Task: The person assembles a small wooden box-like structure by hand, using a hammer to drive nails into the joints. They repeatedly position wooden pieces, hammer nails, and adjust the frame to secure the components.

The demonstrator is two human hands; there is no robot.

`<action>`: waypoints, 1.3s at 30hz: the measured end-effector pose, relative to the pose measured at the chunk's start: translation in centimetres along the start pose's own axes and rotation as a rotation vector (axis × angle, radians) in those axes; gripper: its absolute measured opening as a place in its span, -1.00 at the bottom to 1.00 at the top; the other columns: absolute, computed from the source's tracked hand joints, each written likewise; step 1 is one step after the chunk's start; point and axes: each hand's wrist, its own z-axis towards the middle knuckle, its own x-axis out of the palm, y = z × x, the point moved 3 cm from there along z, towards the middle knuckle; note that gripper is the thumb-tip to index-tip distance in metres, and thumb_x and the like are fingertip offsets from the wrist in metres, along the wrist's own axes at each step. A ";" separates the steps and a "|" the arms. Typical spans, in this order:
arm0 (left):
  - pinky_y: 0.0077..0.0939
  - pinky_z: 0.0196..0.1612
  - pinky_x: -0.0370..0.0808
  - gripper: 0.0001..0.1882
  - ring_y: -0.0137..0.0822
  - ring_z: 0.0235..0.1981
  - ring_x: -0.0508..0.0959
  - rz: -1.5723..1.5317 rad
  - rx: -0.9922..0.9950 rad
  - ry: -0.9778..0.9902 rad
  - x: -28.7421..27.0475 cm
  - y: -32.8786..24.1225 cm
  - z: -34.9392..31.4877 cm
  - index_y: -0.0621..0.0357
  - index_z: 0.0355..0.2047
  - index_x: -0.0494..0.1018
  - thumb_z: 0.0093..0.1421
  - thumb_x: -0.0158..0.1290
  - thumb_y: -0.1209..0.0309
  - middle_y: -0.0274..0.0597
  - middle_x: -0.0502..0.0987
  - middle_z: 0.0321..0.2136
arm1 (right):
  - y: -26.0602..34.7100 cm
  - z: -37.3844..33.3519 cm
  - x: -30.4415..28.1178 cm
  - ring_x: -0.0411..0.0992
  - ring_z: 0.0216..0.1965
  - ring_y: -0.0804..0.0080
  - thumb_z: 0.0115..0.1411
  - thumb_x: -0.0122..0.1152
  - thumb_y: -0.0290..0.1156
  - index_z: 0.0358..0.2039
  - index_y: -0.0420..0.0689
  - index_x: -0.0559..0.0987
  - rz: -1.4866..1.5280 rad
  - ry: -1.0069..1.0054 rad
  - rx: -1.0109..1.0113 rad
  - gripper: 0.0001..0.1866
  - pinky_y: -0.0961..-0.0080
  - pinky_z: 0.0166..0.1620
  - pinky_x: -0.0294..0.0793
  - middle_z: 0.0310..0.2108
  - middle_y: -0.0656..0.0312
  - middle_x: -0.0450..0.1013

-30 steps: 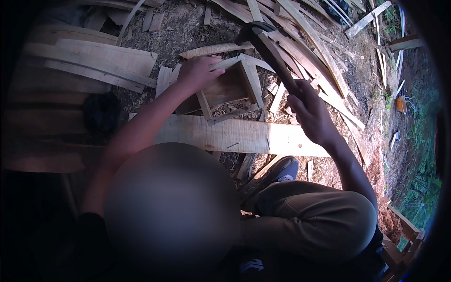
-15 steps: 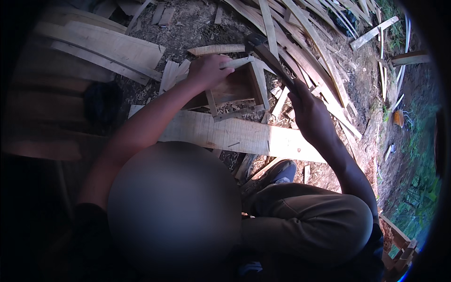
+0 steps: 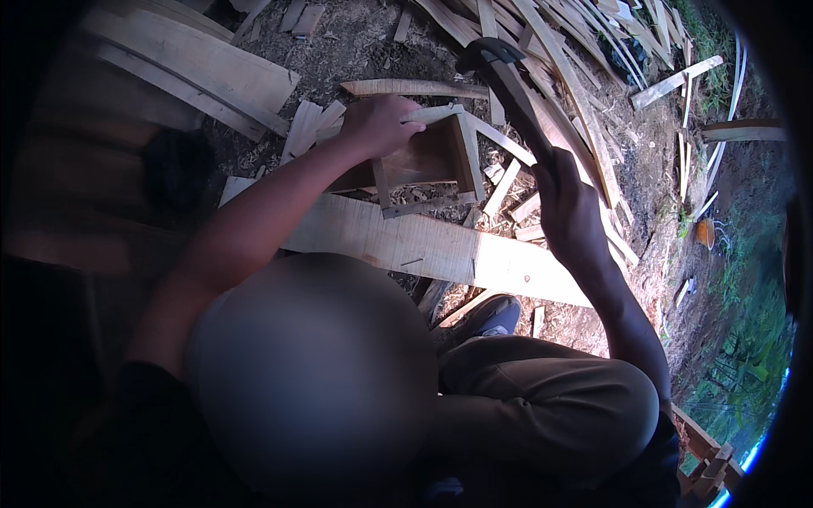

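My left hand (image 3: 379, 125) is closed around the top strip of a small box-like wooden frame (image 3: 467, 154), its thumb lying along the strip. The frame stands tilted at the far side of a long pale plank (image 3: 339, 223); part of it is hidden behind my left hand and forearm. My right hand (image 3: 569, 203) grips the handle of a claw hammer (image 3: 518, 100). The hammer's dark head is raised above and to the right of the frame's upper right corner, apart from it. A loose nail (image 3: 412, 261) lies on the plank.
Long wooden strips (image 3: 559, 63) are heaped at the far right. Wide boards (image 3: 195, 72) lie at the far left, and short offcuts (image 3: 506, 188) lie beside the frame. My bent knee (image 3: 593, 398) is at the lower right. A blurred round shape (image 3: 313, 364) covers the lower middle.
The hammer has moved up and to the right, away from the frame's corner, with my right hand shifting right and slightly nearer. My left hand keeps its hold on the frame.
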 end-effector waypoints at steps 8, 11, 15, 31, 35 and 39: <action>-0.13 0.00 0.55 -0.57 -0.10 -0.08 0.63 -0.013 -0.015 0.024 -0.3 -0.9 0.3 -0.20 0.03 0.59 0.17 0.16 0.02 -0.15 0.64 -0.13 | -2.2 -0.1 1.2 0.51 -0.50 -0.26 0.41 0.02 -0.34 -0.09 -0.15 0.31 -0.150 0.120 0.057 -0.81 -0.10 -0.46 0.38 -0.59 -0.14 0.48; -0.14 0.00 0.55 -0.57 -0.10 -0.07 0.63 0.013 -0.019 -0.003 -0.7 0.4 -0.6 -0.21 0.03 0.59 0.17 0.17 0.02 -0.15 0.64 -0.13 | 0.6 1.4 -1.4 0.47 -0.56 -0.24 0.40 0.04 -0.39 -0.15 -0.16 0.35 0.062 -0.024 0.011 -0.86 0.00 -0.50 0.32 -0.59 -0.09 0.48; -0.16 0.01 0.55 -0.59 -0.11 -0.06 0.63 -0.015 -0.043 0.038 -1.3 -0.3 -0.7 -0.18 0.01 0.60 0.17 0.18 0.06 -0.15 0.64 -0.11 | 0.7 1.8 -1.0 0.49 -0.54 -0.25 0.39 0.04 -0.40 -0.12 -0.15 0.31 0.015 -0.084 -0.060 -0.84 -0.03 -0.48 0.36 -0.56 -0.13 0.49; -0.15 0.04 0.53 -0.55 -0.11 -0.04 0.61 -0.012 -0.014 0.033 -0.8 0.1 -0.3 -0.21 0.05 0.58 0.18 0.15 0.02 -0.17 0.63 -0.07 | 0.7 2.1 -1.3 0.48 -0.55 -0.26 0.40 0.01 -0.43 -0.13 -0.15 0.33 0.035 -0.035 -0.038 -0.88 0.00 -0.55 0.35 -0.60 -0.13 0.46; -0.15 0.03 0.53 -0.56 -0.12 -0.05 0.62 -0.048 -0.028 0.046 -0.8 -0.5 -0.2 -0.20 0.03 0.59 0.17 0.17 0.01 -0.17 0.64 -0.12 | -0.9 1.0 0.4 0.50 -0.53 -0.25 0.41 0.00 -0.38 -0.05 -0.14 0.27 -0.029 -0.036 -0.073 -0.80 -0.11 -0.54 0.35 -0.59 -0.20 0.46; -0.15 0.02 0.53 -0.56 -0.10 -0.05 0.62 0.001 0.006 0.009 -1.2 -0.7 0.8 -0.16 0.02 0.59 0.17 0.17 0.02 -0.14 0.64 -0.13 | -1.3 1.4 0.5 0.52 -0.50 -0.26 0.40 0.03 -0.37 -0.07 -0.14 0.30 -0.097 0.049 0.037 -0.81 -0.08 -0.53 0.36 -0.58 -0.22 0.46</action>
